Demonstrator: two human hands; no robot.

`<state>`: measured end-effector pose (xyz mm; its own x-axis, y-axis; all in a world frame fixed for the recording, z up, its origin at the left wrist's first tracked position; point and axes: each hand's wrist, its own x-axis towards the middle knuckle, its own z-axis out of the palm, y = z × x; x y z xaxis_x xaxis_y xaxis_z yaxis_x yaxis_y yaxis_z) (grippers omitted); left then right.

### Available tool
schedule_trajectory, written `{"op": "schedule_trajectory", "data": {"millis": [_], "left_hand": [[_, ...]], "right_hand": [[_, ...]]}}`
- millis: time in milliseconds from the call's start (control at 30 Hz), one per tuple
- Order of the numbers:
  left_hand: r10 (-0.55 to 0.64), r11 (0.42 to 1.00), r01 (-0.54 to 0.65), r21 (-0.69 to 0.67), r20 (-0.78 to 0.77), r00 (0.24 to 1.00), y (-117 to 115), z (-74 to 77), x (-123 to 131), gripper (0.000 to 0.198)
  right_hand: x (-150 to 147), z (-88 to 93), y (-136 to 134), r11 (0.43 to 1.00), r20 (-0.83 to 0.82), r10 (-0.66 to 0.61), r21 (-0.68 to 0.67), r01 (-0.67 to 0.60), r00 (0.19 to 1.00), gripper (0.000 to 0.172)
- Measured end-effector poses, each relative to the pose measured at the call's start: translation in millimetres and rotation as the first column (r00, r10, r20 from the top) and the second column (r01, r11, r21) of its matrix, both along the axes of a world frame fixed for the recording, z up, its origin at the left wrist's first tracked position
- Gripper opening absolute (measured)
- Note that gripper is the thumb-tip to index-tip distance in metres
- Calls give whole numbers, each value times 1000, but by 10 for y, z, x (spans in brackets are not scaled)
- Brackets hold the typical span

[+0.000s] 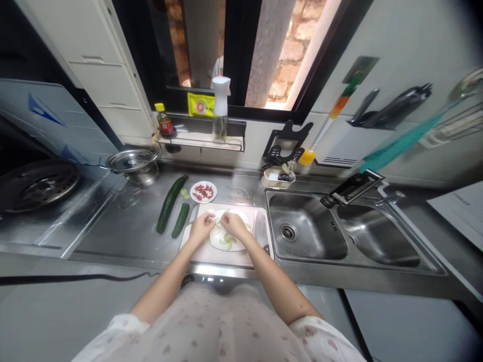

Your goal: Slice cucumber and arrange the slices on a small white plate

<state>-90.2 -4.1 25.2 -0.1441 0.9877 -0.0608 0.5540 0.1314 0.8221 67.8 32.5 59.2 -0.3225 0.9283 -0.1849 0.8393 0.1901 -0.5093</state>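
Observation:
Over the far part of a white plate (214,245), my left hand (203,227) and my right hand (233,225) face each other, fingers pinched. Whatever lies between the fingertips of either hand is too small to make out. Thin cucumber slices (228,242) form a pinwheel on the near part of the plate, and a few more pale green pieces lie close to my fingers. Under the plate is a light pink cutting board (241,258). To the left lie a long whole cucumber (171,203) and a shorter cut cucumber (180,220).
A small white plate of red pieces (204,192) stands behind the board, beside loose cucumber slices (184,192). A lidded steel pot (133,166) is at the back left. The double sink (307,226) lies right. A wall shelf (204,142) holds bottles.

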Motion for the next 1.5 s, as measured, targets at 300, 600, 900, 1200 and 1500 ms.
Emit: {"op": "schedule_trajectory", "data": {"millis": [300, 600, 900, 1200, 1500], "left_hand": [[-76, 984, 17, -177, -335, 939, 38, -172, 65, 25], [-143, 981, 62, -182, -477, 867, 80, -177, 67, 27], [-197, 977, 119, -177, -533, 823, 88, -204, 56, 27], [-189, 977, 213, -28, -580, 793, -43, -277, 46, 24], [-304, 922, 386, -2, -620, 723, -168, -324, 11, 35]], "right_hand": [[-118, -261, 67, 995, 225, 47, -92, -26, 973, 28], [-161, -425, 138, 995, 248, 57, -91, -35, 967, 27], [-177, -539, 167, 996, 274, 76, -68, -59, 959, 26], [-186, -507, 150, 997, 292, 78, -47, -67, 953, 25], [-179, -468, 133, 997, 307, 70, -62, -54, 949, 26]]}}
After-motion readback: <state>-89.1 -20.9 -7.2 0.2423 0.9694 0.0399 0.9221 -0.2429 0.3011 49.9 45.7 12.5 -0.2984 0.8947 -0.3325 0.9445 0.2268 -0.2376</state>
